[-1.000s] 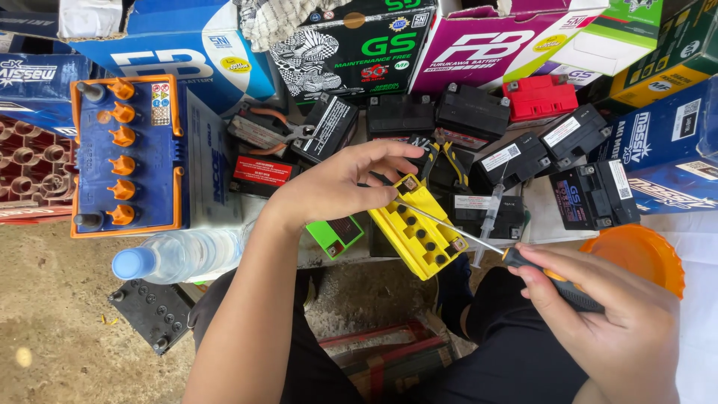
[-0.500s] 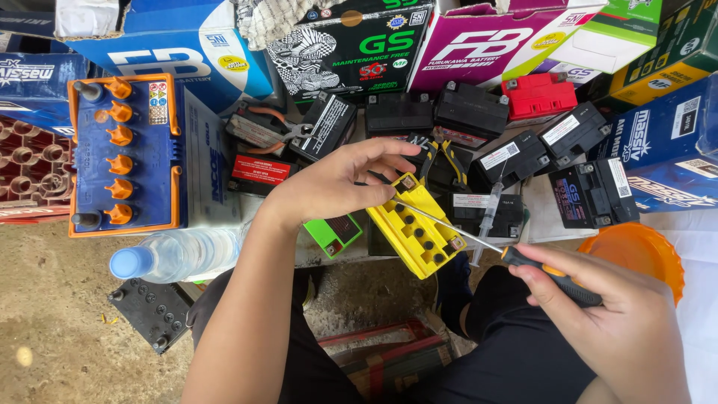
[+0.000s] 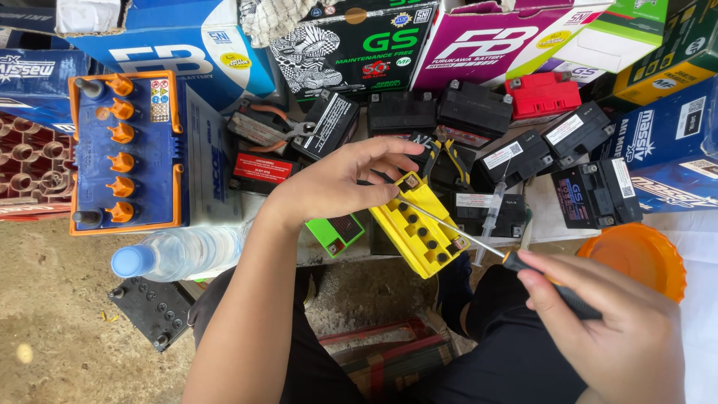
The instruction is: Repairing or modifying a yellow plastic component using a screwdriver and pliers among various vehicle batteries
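While steadied by left hand (image 3: 336, 183), yellow battery (image 3: 416, 233) under right hand's (image 3: 613, 333) screwdriver (image 3: 479, 241).

My left hand (image 3: 336, 183) hides the yellow battery's (image 3: 419, 236) ten-o'clock corner; the frame cuts my right hand (image 3: 613, 329) at six o'clock.

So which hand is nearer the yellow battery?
Left. The left hand rests on the yellow battery; the right hand sits off to its right, holding the screwdriver.

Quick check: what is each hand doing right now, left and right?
Left hand: fingers curled on the top end of the yellow battery, steadying it.
Right hand: closed around the screwdriver, whose tip is at the battery's top.
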